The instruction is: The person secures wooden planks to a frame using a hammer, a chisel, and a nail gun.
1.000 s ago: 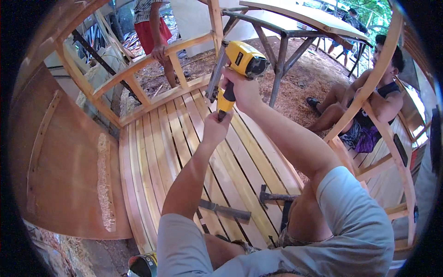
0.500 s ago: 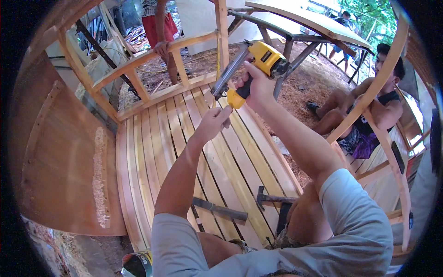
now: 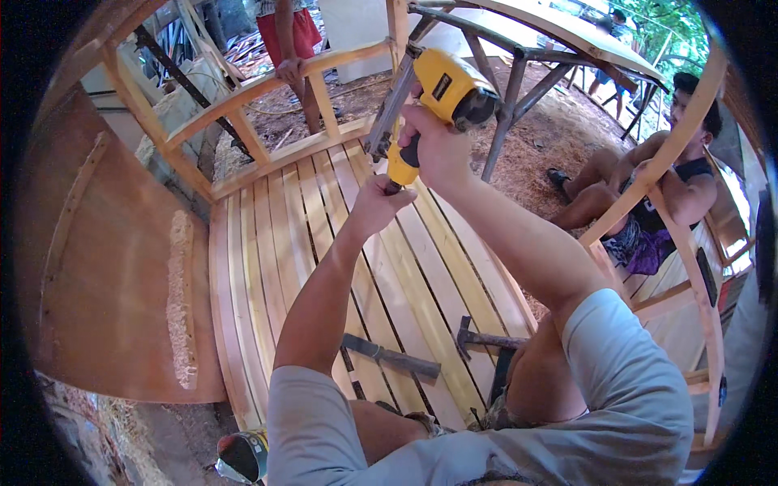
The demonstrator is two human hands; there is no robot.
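A yellow and black nail gun (image 3: 450, 84) is held up ahead of me, over the far end of a slatted wooden bed (image 3: 312, 219). My right hand (image 3: 438, 150) is wrapped round its black handle. The fingers of my left hand (image 3: 378, 209) close on the yellow lower end of that handle; exactly what they pinch there is hidden. The gun's long grey magazine (image 3: 392, 105) lies along its left side, tilted. Nearer my legs, a hammer (image 3: 488, 339) and a flat dark tool with a handle (image 3: 393, 356) lie on the slats.
A wooden railing (image 3: 235, 99) edges the far side. At left leans a brown curved panel (image 3: 121, 275) with wood shavings. Someone in red shorts (image 3: 290, 36) stands beyond the railing; another person (image 3: 648, 186) sits at right behind a curved frame. A can (image 3: 245, 454) stands at lower left.
The nail gun has shifted slightly left and tilted, with my right hand on it. My left hand has moved from beside its lower end to closing round it. The view has shifted slightly.
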